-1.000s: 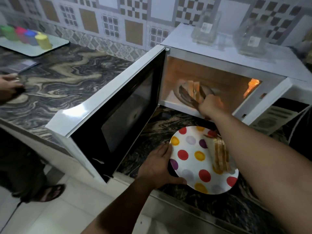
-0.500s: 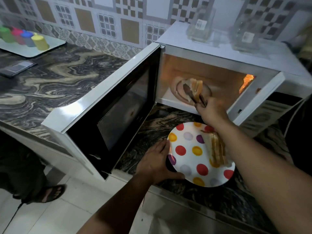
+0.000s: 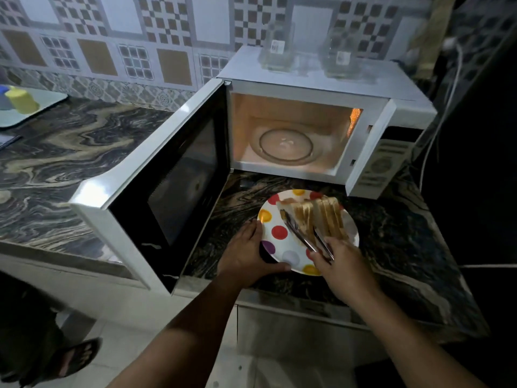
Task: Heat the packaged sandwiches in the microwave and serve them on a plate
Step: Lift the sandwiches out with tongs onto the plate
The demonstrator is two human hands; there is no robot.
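A white plate (image 3: 279,233) with coloured dots sits on the marble counter in front of the microwave (image 3: 307,77). Two sandwiches lie side by side on it: one (image 3: 331,217) on the right, another (image 3: 300,217) clamped between metal tongs (image 3: 305,236). My right hand (image 3: 340,264) grips the tongs at the plate's near right edge. My left hand (image 3: 247,254) holds the plate's left rim. The microwave's door (image 3: 167,180) is swung wide to the left, its light is on, and only the glass turntable (image 3: 285,144) is inside.
Two clear glass jars (image 3: 279,49) stand on top of the microwave. A tray with coloured cups (image 3: 21,100) sits far left on the counter (image 3: 70,152). Another person's sandalled foot (image 3: 78,357) is on the floor at lower left. A white cable (image 3: 447,88) hangs at right.
My right hand lifted the second sandwich out of the microwave with the tongs and brought it down onto the plate beside the first. The turntable is now bare. The other person's hand left the view.
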